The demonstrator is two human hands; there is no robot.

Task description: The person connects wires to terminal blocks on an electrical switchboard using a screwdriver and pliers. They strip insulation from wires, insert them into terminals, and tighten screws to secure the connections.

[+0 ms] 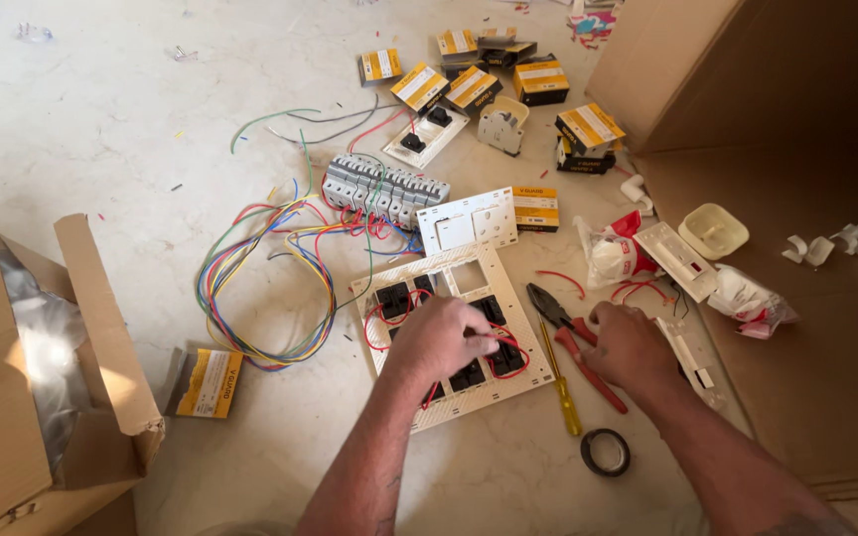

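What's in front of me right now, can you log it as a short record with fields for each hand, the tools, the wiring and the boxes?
Left hand: on the white switch plate, fingers at its red wires
Right hand: resting on the red-handled pliers
Tools: yellow screwdriver and black tape roll on the floor beside the plate
Wiring: coloured wire bundle running to a grey breaker row
Boxes: small yellow-and-black boxes beyond; open cardboard carton at left
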